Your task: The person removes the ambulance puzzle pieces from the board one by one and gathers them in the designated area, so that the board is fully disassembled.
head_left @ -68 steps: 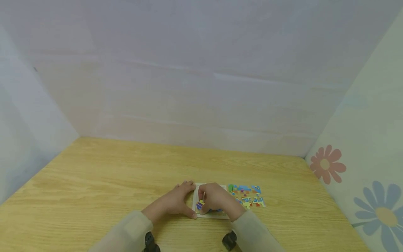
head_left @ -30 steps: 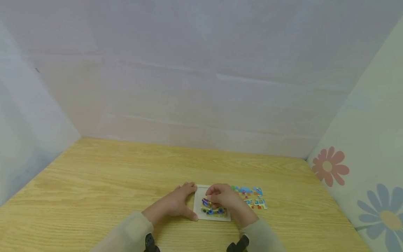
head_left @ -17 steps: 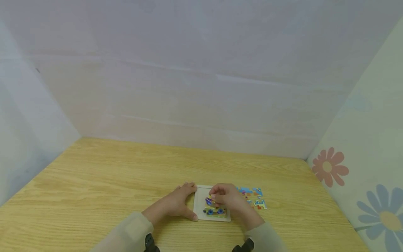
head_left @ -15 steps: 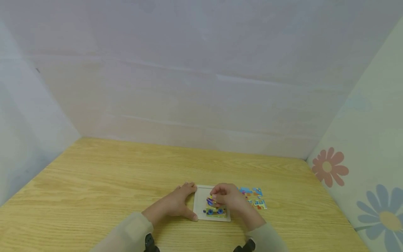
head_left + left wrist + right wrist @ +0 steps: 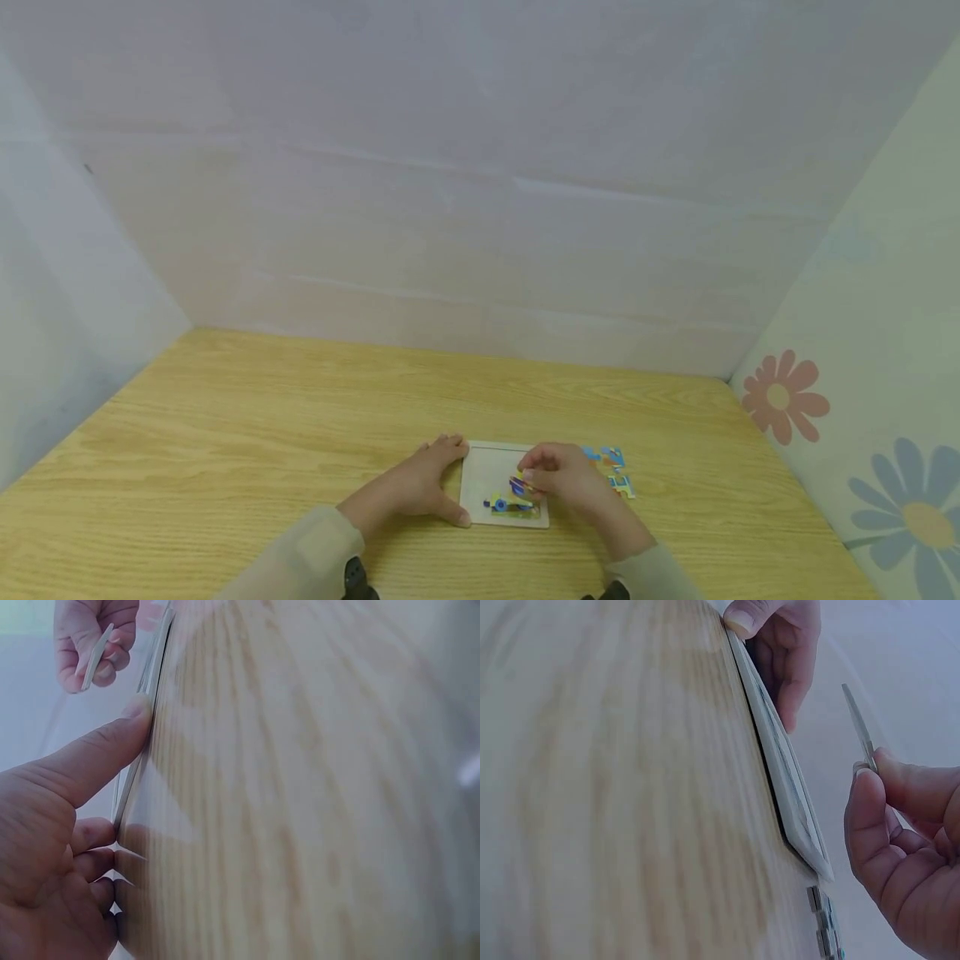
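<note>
A pale square puzzle board (image 5: 480, 479) lies flat on the table, with a yellow-and-blue picture part (image 5: 501, 505) near its front edge. My left hand (image 5: 423, 483) rests along its left side, thumb at the front corner and spread fingers at the back corner. Over the board's right part, my right hand (image 5: 570, 482) pinches a small flat puzzle piece (image 5: 518, 485), purple and yellow, between thumb and index finger. The right wrist view shows this puzzle piece (image 5: 859, 724) tilted on edge, raised clear of the board (image 5: 784, 776).
Several loose puzzle pieces (image 5: 622, 485) lie on the table right of the board, partly behind my right hand. The wooden table (image 5: 300, 400) runs back to a pale wall (image 5: 480, 250). A flower-printed panel (image 5: 810, 517) stands on the right.
Holding the puzzle piece, my right hand has shifted right across the board, baring more of its surface and covering more loose pieces. My left hand has stayed at the board's left side.
</note>
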Demonstrator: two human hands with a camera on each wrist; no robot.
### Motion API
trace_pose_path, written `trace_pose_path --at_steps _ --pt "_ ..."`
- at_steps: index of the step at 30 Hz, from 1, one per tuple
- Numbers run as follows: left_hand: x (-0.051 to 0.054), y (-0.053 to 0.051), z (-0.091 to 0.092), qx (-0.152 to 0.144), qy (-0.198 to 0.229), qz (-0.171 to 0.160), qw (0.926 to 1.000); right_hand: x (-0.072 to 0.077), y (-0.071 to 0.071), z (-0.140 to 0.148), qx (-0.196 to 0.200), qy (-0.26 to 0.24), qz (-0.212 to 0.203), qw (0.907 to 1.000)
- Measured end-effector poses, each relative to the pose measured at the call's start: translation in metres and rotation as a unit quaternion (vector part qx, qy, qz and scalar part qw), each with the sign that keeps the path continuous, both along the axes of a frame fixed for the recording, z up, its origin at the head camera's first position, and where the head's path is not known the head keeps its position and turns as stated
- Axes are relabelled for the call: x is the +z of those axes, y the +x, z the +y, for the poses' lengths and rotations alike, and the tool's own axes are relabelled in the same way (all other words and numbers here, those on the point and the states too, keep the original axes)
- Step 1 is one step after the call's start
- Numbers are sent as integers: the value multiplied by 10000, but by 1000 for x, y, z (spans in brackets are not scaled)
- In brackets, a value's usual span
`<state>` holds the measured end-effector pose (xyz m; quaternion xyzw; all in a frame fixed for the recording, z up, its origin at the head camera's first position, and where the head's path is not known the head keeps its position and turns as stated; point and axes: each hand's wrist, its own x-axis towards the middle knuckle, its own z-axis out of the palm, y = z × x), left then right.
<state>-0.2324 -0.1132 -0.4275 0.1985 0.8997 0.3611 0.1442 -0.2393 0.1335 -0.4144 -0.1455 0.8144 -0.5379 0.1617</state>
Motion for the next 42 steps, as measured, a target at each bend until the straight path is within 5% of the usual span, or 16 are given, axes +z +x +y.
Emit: trace_pose_path --at_steps 13,21,42 --pt "-2 -3 -2 -23 15 0 10000 -6 1 19 297 -288 -92 9991" --pt "-1 -3 -1 -14 -15 -30 10000 -6 3 33 348 175 162 9991" --pt "-3 -2 0 -67 -101 54 9999 -9 12 58 452 61 145 9989"
